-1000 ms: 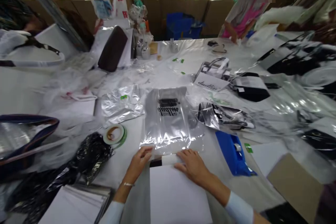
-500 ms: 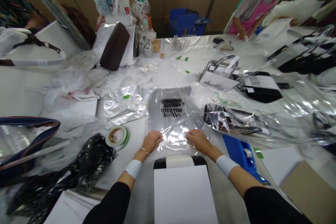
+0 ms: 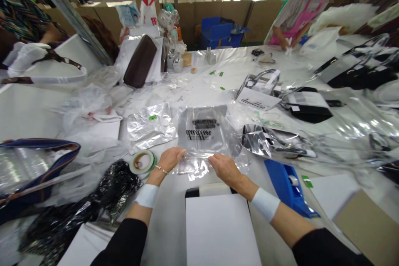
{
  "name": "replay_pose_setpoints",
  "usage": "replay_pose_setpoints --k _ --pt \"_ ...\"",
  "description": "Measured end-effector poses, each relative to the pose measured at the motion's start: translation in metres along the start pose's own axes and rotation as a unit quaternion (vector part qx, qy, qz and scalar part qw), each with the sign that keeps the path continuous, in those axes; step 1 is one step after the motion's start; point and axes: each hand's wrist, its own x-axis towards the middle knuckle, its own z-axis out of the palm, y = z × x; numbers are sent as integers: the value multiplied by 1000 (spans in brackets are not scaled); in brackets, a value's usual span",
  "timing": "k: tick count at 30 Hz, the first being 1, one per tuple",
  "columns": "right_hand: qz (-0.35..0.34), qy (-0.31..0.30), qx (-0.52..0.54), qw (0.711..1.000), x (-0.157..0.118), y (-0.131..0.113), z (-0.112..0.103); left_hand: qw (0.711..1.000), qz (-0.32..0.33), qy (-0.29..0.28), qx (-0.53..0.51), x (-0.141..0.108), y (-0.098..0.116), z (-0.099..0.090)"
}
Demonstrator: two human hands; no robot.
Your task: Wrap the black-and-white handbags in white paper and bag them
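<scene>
Hands (image 3: 171, 158) (image 3: 225, 169) moved forward — bag (image 3: 202, 137) mostly beyond grip

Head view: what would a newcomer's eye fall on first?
The clear printed plastic bag at centre, its near part pinched by the left hand and right hand. Next, the bright blue tape dispenser to the right, and the crinkled black plastic at near left.

From the head, we look forward and down, left hand (image 3: 170, 160) and right hand (image 3: 227, 170) near, across the table (image 3: 170, 210) to distant boxes (image 3: 235, 13).
</scene>
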Motion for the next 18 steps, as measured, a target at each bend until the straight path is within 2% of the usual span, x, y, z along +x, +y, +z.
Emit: replay_pose_setpoints --k 2,5,8,11,14,18 --pt "23 -39 -16 999 -1 5 -4 999 38 34 6 -9 5 0" --pt "35 -48 -14 998 -1 6 -9 986 138 96 2 -25 26 9" --pt "40 -44 -1 998 2 -5 -16 978 194 63 47 -35 55 22" --pt "42 -45 15 998 3 -13 -23 980 173 32 88 -37 70 31" --pt "44 -71 45 996 1 -10 -27 988 143 7 59 -36 69 33" --pt "33 -83 97 991 -6 0 -29 993 107 35 -26 -36 64 33"
